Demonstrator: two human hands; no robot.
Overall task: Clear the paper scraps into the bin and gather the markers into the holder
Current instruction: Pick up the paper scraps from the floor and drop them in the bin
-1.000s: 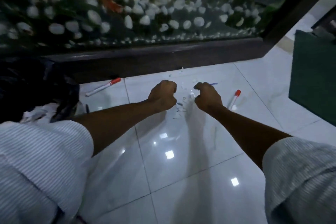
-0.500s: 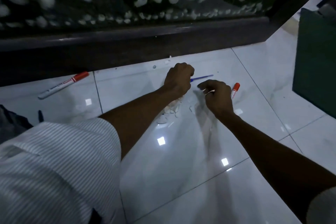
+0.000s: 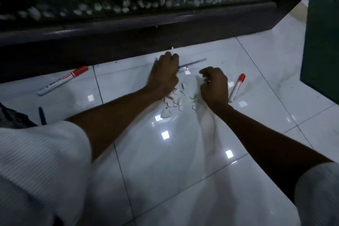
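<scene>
Small white paper scraps (image 3: 174, 98) lie heaped on the glossy white tile floor between my hands. My left hand (image 3: 165, 73) rests knuckles-up at the heap's far left, fingers curled near the dark ledge. My right hand (image 3: 213, 84) is cupped on the heap's right side, fingers bent; whether either hand encloses scraps is hidden. A white marker with a red cap (image 3: 236, 87) lies just right of my right hand. A second red-capped marker (image 3: 62, 80) lies far left. A thin blue pen (image 3: 192, 62) lies beyond my left hand.
A dark raised ledge (image 3: 128, 38) with glass and white pebbles behind it bounds the floor at the back. A dark green box-like object (image 3: 321, 46) stands at the right. A dark pen (image 3: 42, 115) and dark fabric (image 3: 12, 117) lie at the left by my sleeve.
My left hand has slid farther from me toward the ledge. My right hand has moved slightly nearer, cupping the scraps; the heap sits tighter between the hands. The camera has tipped down and closer.
</scene>
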